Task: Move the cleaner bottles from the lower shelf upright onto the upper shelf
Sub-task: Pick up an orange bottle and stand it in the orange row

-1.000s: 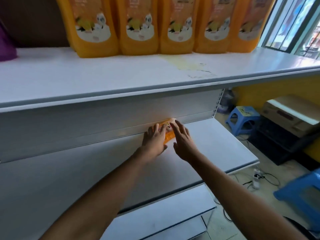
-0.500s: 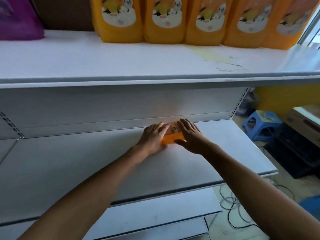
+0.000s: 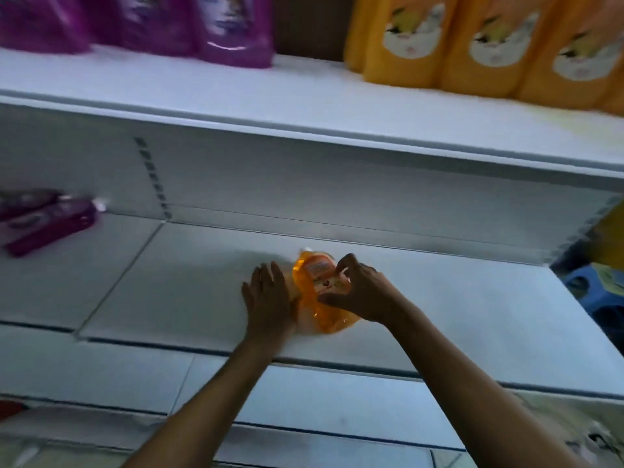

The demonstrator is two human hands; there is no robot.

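Note:
An orange cleaner bottle (image 3: 312, 292) lies flat on the white lower shelf (image 3: 456, 319), its white cap toward the back wall. My right hand (image 3: 358, 292) grips it from the right, fingers curled over the label. On its left side rests my left hand (image 3: 268, 297), flat with fingers straight and touching the bottle's edge. Upright orange bottles (image 3: 486, 45) stand at the right of the upper shelf (image 3: 304, 106), and purple ones (image 3: 233, 28) at its left. Purple bottles (image 3: 47, 221) lie on the lower shelf at far left.
A gap of bare upper shelf shows between the purple and orange rows. A blue stool (image 3: 597, 292) stands on the floor to the right. More white shelves (image 3: 304, 400) jut out below the lower one.
The orange bottle has slid from the back wall toward the front edge with both hands on it. The view has swung left, bringing the purple bottles into sight.

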